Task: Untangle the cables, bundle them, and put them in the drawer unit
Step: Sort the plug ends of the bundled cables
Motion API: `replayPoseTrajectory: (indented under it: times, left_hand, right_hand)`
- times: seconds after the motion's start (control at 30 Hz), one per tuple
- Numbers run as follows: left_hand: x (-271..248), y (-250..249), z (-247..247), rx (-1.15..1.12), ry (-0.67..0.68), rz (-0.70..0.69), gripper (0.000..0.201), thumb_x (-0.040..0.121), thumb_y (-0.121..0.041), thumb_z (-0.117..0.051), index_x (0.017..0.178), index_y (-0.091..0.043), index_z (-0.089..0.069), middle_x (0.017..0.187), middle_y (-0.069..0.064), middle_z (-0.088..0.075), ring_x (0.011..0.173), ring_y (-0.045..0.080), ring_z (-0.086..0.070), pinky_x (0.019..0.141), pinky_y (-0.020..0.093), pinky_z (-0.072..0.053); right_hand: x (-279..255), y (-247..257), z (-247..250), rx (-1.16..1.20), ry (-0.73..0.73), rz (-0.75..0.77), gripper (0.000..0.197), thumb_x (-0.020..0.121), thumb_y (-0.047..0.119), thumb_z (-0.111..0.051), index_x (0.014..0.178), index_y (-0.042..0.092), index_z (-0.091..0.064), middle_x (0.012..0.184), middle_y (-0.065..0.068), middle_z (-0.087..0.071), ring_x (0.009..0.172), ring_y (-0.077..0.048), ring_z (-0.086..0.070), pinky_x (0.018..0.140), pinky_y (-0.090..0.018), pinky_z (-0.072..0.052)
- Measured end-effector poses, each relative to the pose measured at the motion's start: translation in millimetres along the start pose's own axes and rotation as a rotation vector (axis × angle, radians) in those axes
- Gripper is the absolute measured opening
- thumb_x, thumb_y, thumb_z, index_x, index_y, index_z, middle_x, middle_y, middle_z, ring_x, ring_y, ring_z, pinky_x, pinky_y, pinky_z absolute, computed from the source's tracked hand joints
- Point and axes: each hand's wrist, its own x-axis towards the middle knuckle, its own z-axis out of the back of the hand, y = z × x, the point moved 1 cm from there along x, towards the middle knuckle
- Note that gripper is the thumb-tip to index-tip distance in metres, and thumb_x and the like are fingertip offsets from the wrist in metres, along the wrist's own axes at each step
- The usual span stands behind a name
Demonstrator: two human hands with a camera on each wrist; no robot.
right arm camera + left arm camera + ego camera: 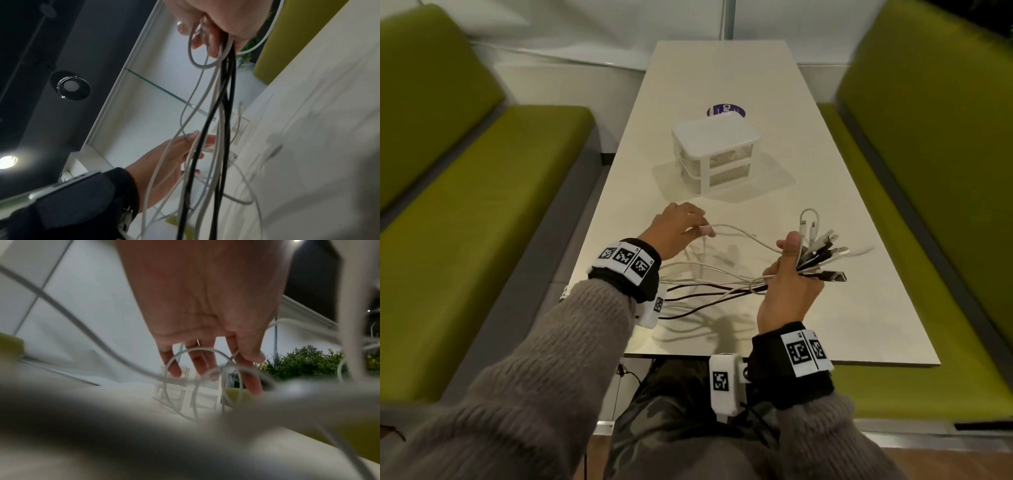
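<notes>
The right hand [789, 286] is gripping the gathered cables [722, 284] just behind their plugs [822, 250], fingers [213, 40] curled around the bunch and thumb pressing on top, while the free lengths are trailing leftward above the tabletop [842, 301] toward the near edge. The left hand [676, 228] is pinching the end of one white cable [739, 233] between thumb and fingertips; the wrist view is showing the remaining fingers [205, 363] loosely spread, with loops of cable hanging in front of them. Judging from the crossing strands, the untangling is not yet finished. Risk: pulling the white cable sideways while it is looping around the others is likely to tighten a knot instead of freeing it. Risk: a loosening right-hand grip would be letting the plugs fan out and slip, undoing the alignment. Risk: slack hanging at the near edge could be catching on the wrist devices. The drawer unit [710, 154] is standing further back on the tabletop, well apart from both hands, with both drawers appearing pushed in; through the translucent fronts, pale contents may be lying inside, but this cannot be confirmed. A round dark sticker [724, 109] is showing behind the unit.
</notes>
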Motion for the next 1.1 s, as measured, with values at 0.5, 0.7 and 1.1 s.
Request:
replayPoseTrajectory:
  times: [0.5, 0.7, 1.1]
  left_hand:
    - [-1.5, -46.7, -15.6, -0.130, 0.158, -0.103, 0.027, 0.101, -0.022, -0.033, 0.110, -0.004, -0.051, 0.113, 0.009, -0.041, 0.099, 0.018, -0.044, 0.094, 0.027, -0.036]
    - [-3.7, -39.4, -12.8, -0.035, 0.075, -0.227, 0.048, 0.094, -0.043, -0.031, 0.103, -0.004, -0.058, 0.110, 0.012, -0.051, 0.102, 0.026, -0.045, 0.094, 0.034, -0.035]
    - [3.8, -31.1, 13.8, -0.031, -0.065, -0.117, 0.006, 0.082, -0.017, -0.068, 0.086, -0.012, -0.069, 0.079, -0.001, -0.060, 0.073, 0.013, -0.053, 0.069, 0.023, -0.043]
  right_hand:
    - [-3.6, -9.9, -22.1, -0.124, 0.187, -0.231, 0.052, 0.070, 0.028, -0.085, 0.104, 0.010, -0.049, 0.099, -0.009, -0.060, 0.085, -0.020, -0.059, 0.079, -0.036, -0.051]
    - [2.5, -3.5, -25.2, -0.051, 0.140, -0.215, 0.052, 0.074, 0.023, -0.082, 0.111, 0.001, -0.052, 0.092, -0.007, -0.061, 0.069, -0.013, -0.053, 0.066, -0.029, -0.045]
    - [-2.7, 6.6, -17.2, 0.025, 0.110, -0.159, 0.023, 0.081, 0.017, -0.076, 0.094, 0.009, -0.058, 0.070, 0.002, -0.053, 0.047, -0.006, -0.043, 0.052, -0.021, -0.041]
